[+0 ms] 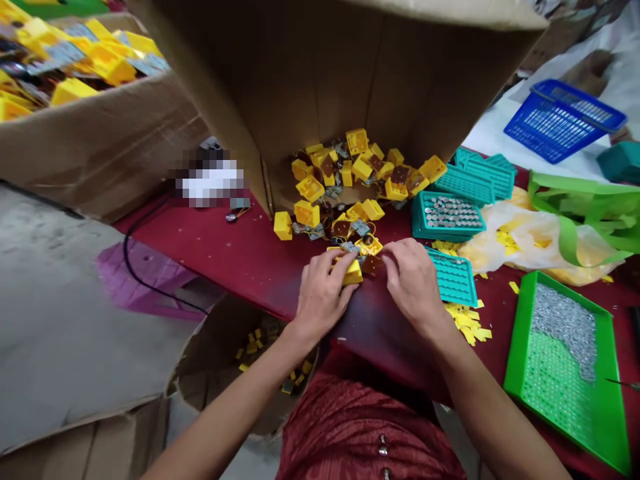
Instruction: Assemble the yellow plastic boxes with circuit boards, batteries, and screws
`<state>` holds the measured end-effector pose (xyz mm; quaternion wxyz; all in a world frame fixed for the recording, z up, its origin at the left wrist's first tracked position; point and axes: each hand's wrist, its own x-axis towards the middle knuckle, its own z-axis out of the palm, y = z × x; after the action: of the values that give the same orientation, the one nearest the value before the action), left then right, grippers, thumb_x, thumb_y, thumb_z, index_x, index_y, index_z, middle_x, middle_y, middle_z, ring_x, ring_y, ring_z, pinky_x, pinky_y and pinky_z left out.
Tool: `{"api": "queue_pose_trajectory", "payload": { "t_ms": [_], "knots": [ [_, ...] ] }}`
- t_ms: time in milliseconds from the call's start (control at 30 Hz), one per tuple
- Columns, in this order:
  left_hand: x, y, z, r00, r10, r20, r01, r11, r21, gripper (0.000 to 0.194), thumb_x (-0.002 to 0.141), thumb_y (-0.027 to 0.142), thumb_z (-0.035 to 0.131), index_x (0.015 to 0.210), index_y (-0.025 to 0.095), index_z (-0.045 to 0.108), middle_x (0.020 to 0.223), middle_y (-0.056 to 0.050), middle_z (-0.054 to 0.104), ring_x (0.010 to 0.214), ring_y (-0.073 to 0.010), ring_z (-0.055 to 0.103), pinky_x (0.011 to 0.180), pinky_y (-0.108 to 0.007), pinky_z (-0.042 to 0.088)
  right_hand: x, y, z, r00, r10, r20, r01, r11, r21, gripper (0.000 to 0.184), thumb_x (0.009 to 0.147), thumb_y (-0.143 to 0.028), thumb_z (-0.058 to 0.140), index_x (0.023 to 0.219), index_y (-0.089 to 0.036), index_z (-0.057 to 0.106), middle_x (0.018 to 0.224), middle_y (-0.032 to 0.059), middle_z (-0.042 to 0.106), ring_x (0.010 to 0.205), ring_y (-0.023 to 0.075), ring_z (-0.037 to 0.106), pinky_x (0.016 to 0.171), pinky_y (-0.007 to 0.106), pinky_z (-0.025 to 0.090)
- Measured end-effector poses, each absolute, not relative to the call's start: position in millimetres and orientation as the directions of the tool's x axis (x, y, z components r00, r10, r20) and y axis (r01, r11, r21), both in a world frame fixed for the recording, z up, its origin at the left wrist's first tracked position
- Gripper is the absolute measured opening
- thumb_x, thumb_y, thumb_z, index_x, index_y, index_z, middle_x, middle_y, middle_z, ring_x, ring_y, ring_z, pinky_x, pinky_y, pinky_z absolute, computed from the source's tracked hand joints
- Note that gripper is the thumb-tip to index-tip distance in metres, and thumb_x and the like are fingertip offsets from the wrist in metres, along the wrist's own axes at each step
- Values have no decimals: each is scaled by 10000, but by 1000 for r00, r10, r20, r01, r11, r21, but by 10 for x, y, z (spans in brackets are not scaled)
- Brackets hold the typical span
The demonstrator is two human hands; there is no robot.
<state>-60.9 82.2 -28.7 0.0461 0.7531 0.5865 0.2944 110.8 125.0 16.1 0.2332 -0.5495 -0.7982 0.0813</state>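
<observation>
Red blouse (365,427) fills the bottom of the view. Above it, the left hand's (320,295) grip pinches a yellow block (353,273), which lies nearer that hand, its long axis running roughly across toward the right hand (410,280). That hand's fingers curl against a brown square (371,265) at the block's end, just above the red tabletop (220,250).

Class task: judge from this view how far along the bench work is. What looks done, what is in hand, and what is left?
Probably done: the cardboard box at top left is heaped with yellow housings. In hand: the left hand grasps a yellow housing, while the right hand presses a brown piece against it. Apparently left: the loose pile of housings, plus button cells in the teal tray and green tray.
</observation>
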Motion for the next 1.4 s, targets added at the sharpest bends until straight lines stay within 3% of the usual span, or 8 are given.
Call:
{"api": "queue_pose_trajectory", "payload": {
  "t_ms": [167,300,400,500,633,767,1000,1400],
  "knots": [
    [-796,898,-188,-35,917,396,645,-282,710,455,818,260,706,1248,141,615,1156,-133,703,1033,-273,645,945,-413,485,916,1701,107,-289,935,206,886,343,-312,282,957,-169,419,1020,-139,693,1036,134,665,985,258,566,873,374,435],
    [-951,832,-31,-207,978,30,81,-14,997,474,775,381,744,1176,145,658,1082,-101,733,909,-212,680,813,-310,524,714,1887,64,-349,922,165,880,383,-279,318,938,-358,542,1107,-120,668,1075,158,660,1003,285,560,899,407,431],
    [-1029,762,95,-124,963,-241,-410,171,896,465,739,445,754,1067,122,695,920,-94,753,702,-153,653,608,-234,502,667,1901,70,-369,920,131,885,391,-254,329,914,-330,578,1139,-101,648,1108,182,643,1008,302,554,875,416,441],
    [-1085,676,211,-50,933,-357,-604,256,755,432,700,442,778,974,115,711,887,-124,768,659,-158,655,571,-233,512,734,1792,116,-361,923,130,891,383,-243,287,911,-209,535,1154,-101,644,1120,180,624,1003,297,544,872,420,446],
    [-1120,543,290,-28,925,-378,-635,276,721,377,719,396,772,949,102,716,896,-155,774,654,-174,666,550,-239,522,754,1554,150,-459,846,272,793,528,-304,380,911,-93,444,1244,-142,621,1195,159,582,1052,266,505,917,404,437],
    [-1121,432,313,-28,931,-365,-632,267,728,336,761,371,740,969,107,717,911,-151,774,661,-172,667,552,-240,528,546,1489,61,-630,739,239,676,673,-299,418,920,-65,407,1242,-198,638,1156,124,592,1008,242,488,888,375,426],
    [-1111,369,344,-67,927,-369,-603,257,755,374,749,393,757,989,110,715,946,-133,766,678,-167,667,559,-239,534,330,1648,-25,-660,724,201,659,686,-309,222,923,-255,575,1091,-177,697,1136,118,611,1017,262,492,886,367,413],
    [-996,224,276,-63,887,-458,-667,303,680,242,743,300,788,924,144,753,864,-52,763,719,-156,694,563,-225,566,806,1088,167,-573,787,228,719,616,-320,219,926,-123,481,1009,-128,683,1028,137,648,957,254,529,860,372,445]
  ]
}}
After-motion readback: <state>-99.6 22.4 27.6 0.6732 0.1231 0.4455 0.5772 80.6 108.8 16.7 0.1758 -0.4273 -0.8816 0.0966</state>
